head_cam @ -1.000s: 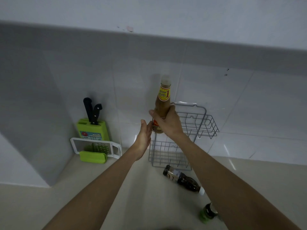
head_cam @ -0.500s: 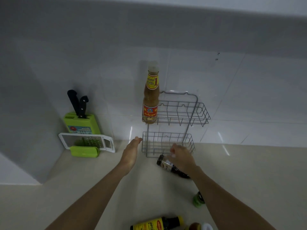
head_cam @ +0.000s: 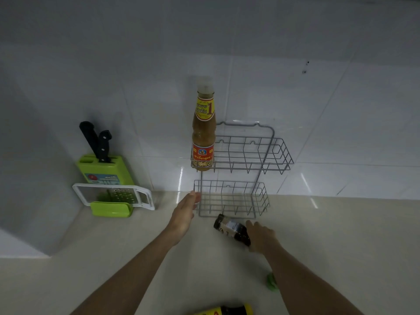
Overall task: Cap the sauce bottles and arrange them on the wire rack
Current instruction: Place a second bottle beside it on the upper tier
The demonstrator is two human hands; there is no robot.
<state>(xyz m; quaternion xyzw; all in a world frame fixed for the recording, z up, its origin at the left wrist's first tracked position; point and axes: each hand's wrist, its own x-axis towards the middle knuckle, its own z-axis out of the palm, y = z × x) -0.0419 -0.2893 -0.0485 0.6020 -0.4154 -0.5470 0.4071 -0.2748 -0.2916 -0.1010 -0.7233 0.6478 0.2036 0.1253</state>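
Note:
A two-tier grey wire rack [head_cam: 268, 153] stands against the tiled wall. A tall brown sauce bottle [head_cam: 203, 130] with a pale cap stands upright at the left end of its upper tier. A dark sauce bottle [head_cam: 231, 228] lies on its side on the counter just in front of the rack. My right hand [head_cam: 262, 237] rests on the neck end of that lying bottle, fingers curled over it. My left hand [head_cam: 185, 212] is flat and holds nothing, its fingertips at the lower tier's left corner. A yellow-labelled bottle [head_cam: 223, 311] lies at the bottom edge.
A green knife block [head_cam: 103, 169] with two black-handled knives stands at the left by the wall. A white-framed grater [head_cam: 113, 196] leans in front of it. A green-capped item [head_cam: 271, 283] shows beside my right forearm. The beige counter [head_cam: 341, 246] stretches right.
My right hand let go of the tall brown bottle on the upper tier and dropped to the dark bottle lying on the counter. My left hand lowered to the lower tier's corner.

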